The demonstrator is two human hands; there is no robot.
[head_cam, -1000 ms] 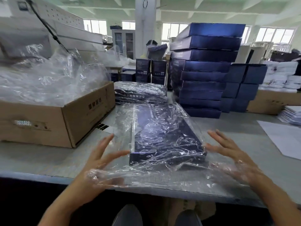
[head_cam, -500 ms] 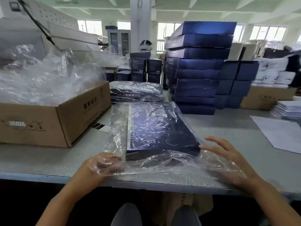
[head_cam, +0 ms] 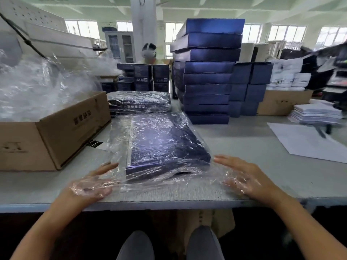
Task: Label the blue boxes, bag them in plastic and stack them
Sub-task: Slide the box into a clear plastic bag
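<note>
Left hand [head_cam: 93, 183] uncurled; it and right hand [head_cam: 247, 177] flank one bagged box [head_cam: 165, 145].

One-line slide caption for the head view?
Blue box in plastic bag; left hand and right hand, fingers straight, under the bag's loose end.

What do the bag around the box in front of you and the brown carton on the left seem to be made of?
The bag looks like thin clear plastic film, glossy: it wrinkles, glints, and the blue box shows through. The carton looks like plain brown cardboard, matt, likely corrugated, with dark print on its side.
</note>
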